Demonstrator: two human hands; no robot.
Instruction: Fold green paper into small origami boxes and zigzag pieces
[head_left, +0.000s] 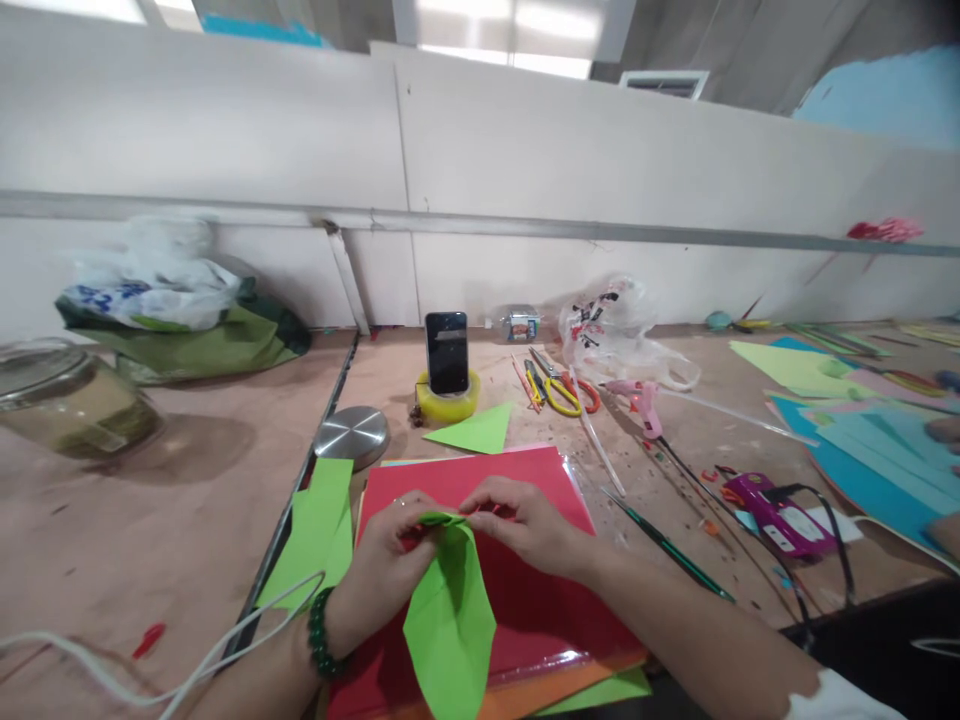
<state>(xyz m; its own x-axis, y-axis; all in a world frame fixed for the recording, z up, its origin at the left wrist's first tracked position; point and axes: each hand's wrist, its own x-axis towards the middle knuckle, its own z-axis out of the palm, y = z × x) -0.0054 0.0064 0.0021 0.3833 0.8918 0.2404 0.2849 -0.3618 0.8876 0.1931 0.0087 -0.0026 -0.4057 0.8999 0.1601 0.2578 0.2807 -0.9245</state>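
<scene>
A piece of bright green paper point(451, 625) hangs between my two hands, its upper end folded and gathered. My left hand point(394, 555), wearing a dark green bead bracelet, pinches that gathered end from the left. From the right, my right hand point(525, 525) closes thumb and fingers on the same folded edge. Both hands are over a stack of coloured paper with a red sheet point(540, 600) on top. Left of the stack lie green paper pieces point(319, 535), and a green triangle of paper point(480, 430) rests just behind it.
A phone point(448, 350) leans upright in a yellow tape roll point(448, 402). Scissors point(561, 395), a pink glue gun point(643, 405), tweezers point(671, 550) and a purple power strip point(784, 515) lie to the right. A glass jar point(67, 400) and white cable point(180, 690) are left. Another person's hand point(946, 535) is far right.
</scene>
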